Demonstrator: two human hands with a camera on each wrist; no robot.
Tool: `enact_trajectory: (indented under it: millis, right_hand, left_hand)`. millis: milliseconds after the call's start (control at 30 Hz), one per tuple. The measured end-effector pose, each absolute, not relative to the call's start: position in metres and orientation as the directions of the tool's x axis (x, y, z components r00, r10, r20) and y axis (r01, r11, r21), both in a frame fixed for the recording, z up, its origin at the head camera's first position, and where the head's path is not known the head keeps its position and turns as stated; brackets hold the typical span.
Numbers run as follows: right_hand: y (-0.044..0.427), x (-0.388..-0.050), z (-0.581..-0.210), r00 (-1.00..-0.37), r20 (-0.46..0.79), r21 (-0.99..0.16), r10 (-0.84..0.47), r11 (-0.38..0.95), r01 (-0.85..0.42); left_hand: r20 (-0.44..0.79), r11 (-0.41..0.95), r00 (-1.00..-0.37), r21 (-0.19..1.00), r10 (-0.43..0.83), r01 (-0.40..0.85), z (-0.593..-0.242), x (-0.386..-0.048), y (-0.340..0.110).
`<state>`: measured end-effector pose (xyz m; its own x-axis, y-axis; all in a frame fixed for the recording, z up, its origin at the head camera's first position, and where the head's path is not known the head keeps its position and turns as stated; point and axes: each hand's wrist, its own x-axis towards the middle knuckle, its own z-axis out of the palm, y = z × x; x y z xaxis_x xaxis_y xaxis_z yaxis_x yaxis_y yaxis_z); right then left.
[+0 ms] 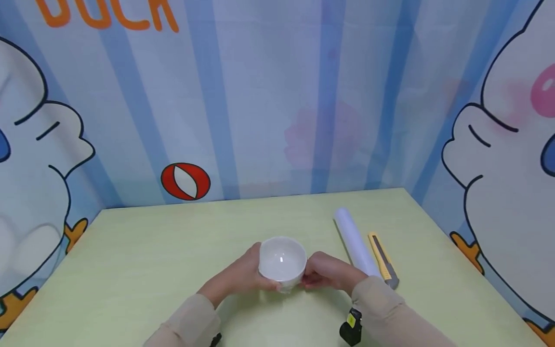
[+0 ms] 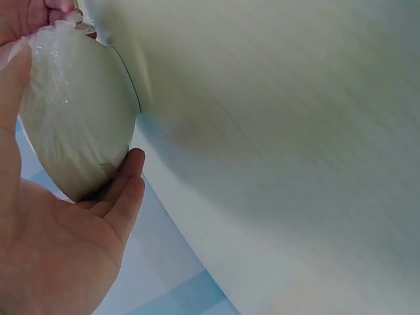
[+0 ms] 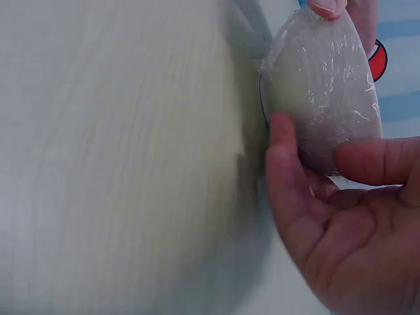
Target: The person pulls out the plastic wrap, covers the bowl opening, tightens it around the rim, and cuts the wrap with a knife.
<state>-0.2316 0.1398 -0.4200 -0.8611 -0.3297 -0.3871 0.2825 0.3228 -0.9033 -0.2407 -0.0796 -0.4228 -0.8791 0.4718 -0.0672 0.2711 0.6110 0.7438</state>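
Note:
A small white bowl (image 1: 283, 258) is held above the table near its front middle, its mouth tilted up. Clear plastic film (image 2: 59, 79) (image 3: 328, 72) clings to its outside in wrinkles, bunched at the underside. My left hand (image 1: 244, 275) grips the bowl's left side, thumb toward the near side and fingers around the far side. On the opposite side, my right hand (image 1: 331, 272) holds the wrapped edge between thumb (image 3: 374, 162) and curled fingers. Part of the bowl's far wall is hidden behind the hands in the wrist views.
Right of the bowl lies a pale, whitish roll (image 1: 355, 241), partly behind my right forearm. Beside it is a yellow utility knife (image 1: 383, 260) with a grey end. The light wooden table (image 1: 173, 250) meets a cartoon-printed curtain (image 1: 269, 96) at the back and sides.

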Motion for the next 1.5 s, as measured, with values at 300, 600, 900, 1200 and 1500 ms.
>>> enact_trajectory:
  millis: [300,600,900,1200,1500]
  right_hand:
    - [0.136,-0.228,-0.413,-0.875,-0.404,-0.806,-0.267,0.557,0.203]
    - [0.139,-0.224,-0.412,-0.885,-0.406,-0.772,-0.229,0.603,0.198]
    - [0.143,-0.219,-0.414,-0.886,-0.305,-0.699,-0.350,0.714,-0.042]
    - [0.137,-0.221,-0.417,-0.919,-0.235,-0.632,-0.316,0.768,-0.102]
    - [0.129,-0.213,-0.417,-0.898,-0.323,-0.623,-0.298,0.781,-0.035]
  left_hand:
    - [-0.029,0.570,-0.876,0.770,0.482,0.288,-0.426,-0.239,-0.075]
    - [-0.056,0.600,-0.884,0.754,0.464,0.267,-0.423,-0.241,-0.076]
    - [-0.028,0.628,-0.891,0.720,0.453,0.296,-0.429,-0.241,-0.072]
    - [0.011,0.688,-0.908,0.649,0.419,0.325,-0.441,-0.239,-0.072]
    - [0.025,0.722,-0.913,0.604,0.406,0.337,-0.441,-0.237,-0.069]
